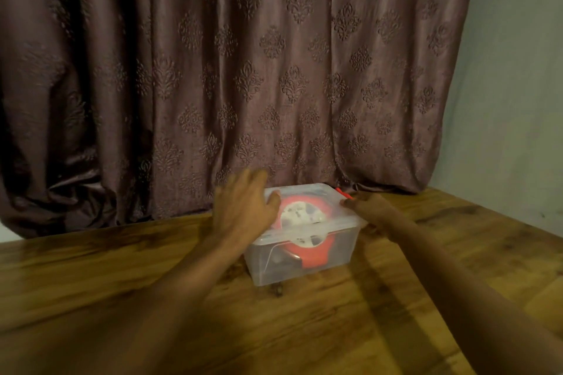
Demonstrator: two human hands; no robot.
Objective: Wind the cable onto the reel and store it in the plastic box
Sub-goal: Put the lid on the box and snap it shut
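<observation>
A clear plastic box (338,253) stands on the wooden table, its clear lid (323,195) on top. Inside it lies the red reel (313,257) with a white centre, seen through the lid and front wall. My left hand (243,201) lies flat on the lid's left side, fingers spread. My right hand (370,207) rests against the box's right rim, its fingertips beside a red latch (343,193) at the back right corner. The cable itself cannot be made out clearly inside the box.
The wooden table (122,298) stretches out to the left and in front of the box. A brown patterned curtain (243,70) hangs right behind the box. A pale wall (518,100) stands at the right.
</observation>
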